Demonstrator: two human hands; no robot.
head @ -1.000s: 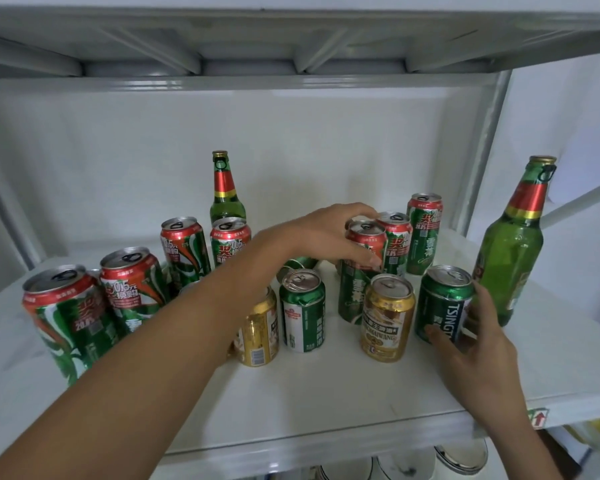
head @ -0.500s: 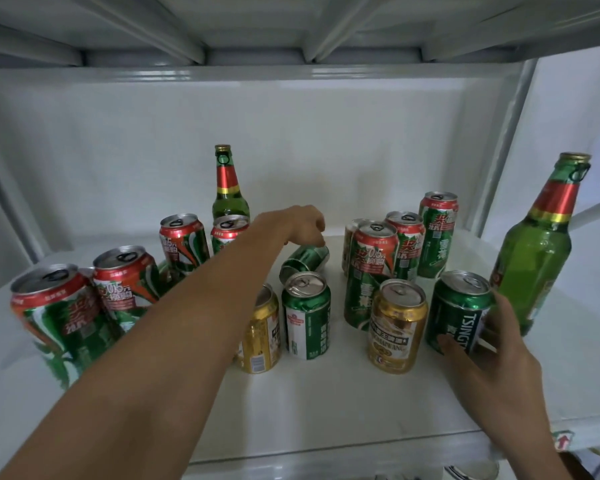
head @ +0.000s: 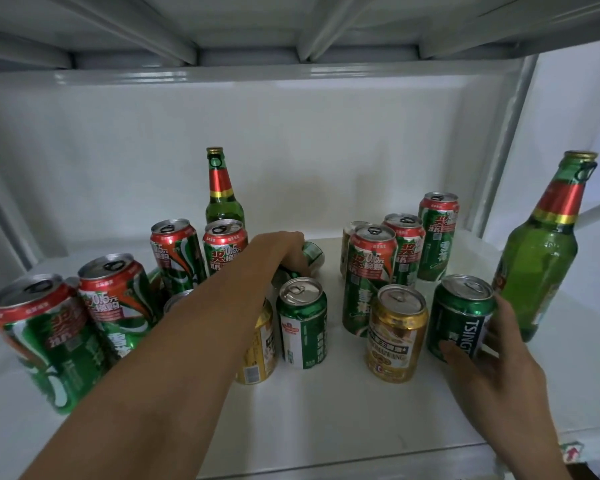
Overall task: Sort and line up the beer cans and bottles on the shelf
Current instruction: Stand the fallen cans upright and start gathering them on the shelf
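Beer cans and two green bottles stand on a white shelf (head: 326,417). My left hand (head: 279,252) reaches over the middle and grips a green can lying on its side (head: 311,255). My right hand (head: 492,372) curls round the dark green Tsingtao can (head: 459,317) at the front right, thumb on its front. Beside that can stands a gold can (head: 397,332). A small green can (head: 303,322) and another gold can (head: 258,344) stand in the middle, partly hidden by my left arm. Tall red-and-green cans group at the left (head: 115,303) and back right (head: 371,275).
One bottle (head: 222,192) stands at the back centre, the other bottle (head: 541,258) at the right edge next to my right hand. A shelf post (head: 503,150) rises at the back right. An upper shelf hangs close overhead. Bare shelf surface lies along the front.
My left hand has left the tall cans at back right, moved left and dropped onto the lying green can. My right hand stays on the Tsingtao can. The view has moved closer.
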